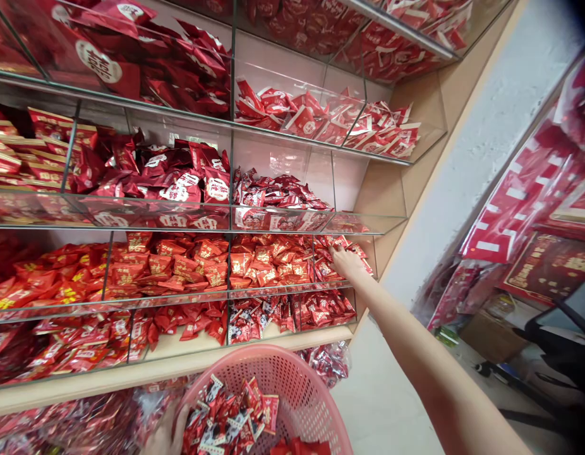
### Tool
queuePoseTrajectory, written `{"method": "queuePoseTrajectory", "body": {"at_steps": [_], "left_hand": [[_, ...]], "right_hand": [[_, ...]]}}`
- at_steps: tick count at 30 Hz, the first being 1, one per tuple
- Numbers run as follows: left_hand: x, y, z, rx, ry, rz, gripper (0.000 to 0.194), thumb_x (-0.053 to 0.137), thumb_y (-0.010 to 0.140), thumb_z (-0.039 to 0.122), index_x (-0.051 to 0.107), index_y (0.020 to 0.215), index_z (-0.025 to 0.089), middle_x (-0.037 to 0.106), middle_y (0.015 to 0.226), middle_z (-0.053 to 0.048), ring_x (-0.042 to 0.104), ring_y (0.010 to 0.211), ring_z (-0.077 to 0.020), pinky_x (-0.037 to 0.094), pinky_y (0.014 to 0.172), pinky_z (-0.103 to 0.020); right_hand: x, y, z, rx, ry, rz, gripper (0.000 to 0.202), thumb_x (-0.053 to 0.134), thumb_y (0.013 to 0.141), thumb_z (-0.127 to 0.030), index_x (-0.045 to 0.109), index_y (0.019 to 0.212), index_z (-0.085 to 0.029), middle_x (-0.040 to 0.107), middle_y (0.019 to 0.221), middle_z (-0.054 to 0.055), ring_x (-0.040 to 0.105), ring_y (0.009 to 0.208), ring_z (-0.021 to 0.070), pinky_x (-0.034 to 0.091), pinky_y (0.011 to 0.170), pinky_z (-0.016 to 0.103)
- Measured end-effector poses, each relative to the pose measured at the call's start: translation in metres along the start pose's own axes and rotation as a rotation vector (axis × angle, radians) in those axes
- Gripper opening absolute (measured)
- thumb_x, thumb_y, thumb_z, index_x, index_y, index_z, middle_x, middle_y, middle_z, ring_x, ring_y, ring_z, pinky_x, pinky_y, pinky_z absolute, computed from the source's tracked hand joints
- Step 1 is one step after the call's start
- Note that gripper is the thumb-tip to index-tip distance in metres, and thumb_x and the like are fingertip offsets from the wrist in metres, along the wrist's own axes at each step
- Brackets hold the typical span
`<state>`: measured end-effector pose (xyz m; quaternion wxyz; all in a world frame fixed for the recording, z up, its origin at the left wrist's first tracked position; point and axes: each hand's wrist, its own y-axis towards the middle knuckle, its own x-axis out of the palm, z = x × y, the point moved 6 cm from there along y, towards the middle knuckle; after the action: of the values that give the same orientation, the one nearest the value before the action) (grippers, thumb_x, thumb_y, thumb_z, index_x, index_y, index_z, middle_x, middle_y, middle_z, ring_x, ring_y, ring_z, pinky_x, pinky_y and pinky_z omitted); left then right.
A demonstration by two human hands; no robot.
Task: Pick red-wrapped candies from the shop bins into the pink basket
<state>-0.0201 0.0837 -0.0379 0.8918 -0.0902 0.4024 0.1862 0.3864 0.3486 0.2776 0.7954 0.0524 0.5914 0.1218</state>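
Note:
My right hand (347, 262) reaches into the rightmost compartment of a lower glass shelf, its fingers curled at the small red packets (328, 268) there. Whether a packet is between those fingers is too small to tell. At the bottom, my left hand (168, 431) is at the left side of a pink perforated basket (304, 385), fingers against its rim. Red, black and white packets (235, 420) lie inside the basket, with more red ones at its lower edge.
Glass-divided shelves (292, 287) hold red packets in several rows. Plastic-wrapped packets (84, 420) lie below at the left. A pale wall (458, 151) stands right of the shelves, with red packaged goods (515, 196) and a cardboard box (491, 335) further right.

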Motion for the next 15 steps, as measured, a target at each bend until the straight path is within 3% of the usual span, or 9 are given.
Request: {"method": "queuePoseTrajectory", "body": {"at_steps": [8,15], "left_hand": [[-0.0033,-0.0034,0.0069,-0.072,0.018,-0.012,0.051,0.029,0.084,0.046,0.046,0.124,0.02,0.055,0.126,-0.007,0.05,0.116,-0.0241,0.04,0.097,-0.038],[-0.0008,-0.0015,0.0043,-0.068,0.047,-0.023,0.052,0.027,0.085,0.047,0.043,0.126,0.02,0.054,0.127,-0.007,0.052,0.114,-0.0239,0.041,0.096,-0.037]], "right_hand": [[-0.0011,0.0024,-0.0102,0.046,-0.046,0.053,0.038,0.032,0.088,-0.016,0.043,0.124,-0.008,0.049,0.121,0.026,0.055,0.103,0.0295,0.042,0.079,0.038],[-0.0026,0.0016,-0.0096,0.061,-0.05,0.105,0.037,0.028,0.088,-0.012,0.047,0.12,-0.009,0.052,0.116,0.026,0.057,0.1,0.0275,0.044,0.076,0.036]]}}
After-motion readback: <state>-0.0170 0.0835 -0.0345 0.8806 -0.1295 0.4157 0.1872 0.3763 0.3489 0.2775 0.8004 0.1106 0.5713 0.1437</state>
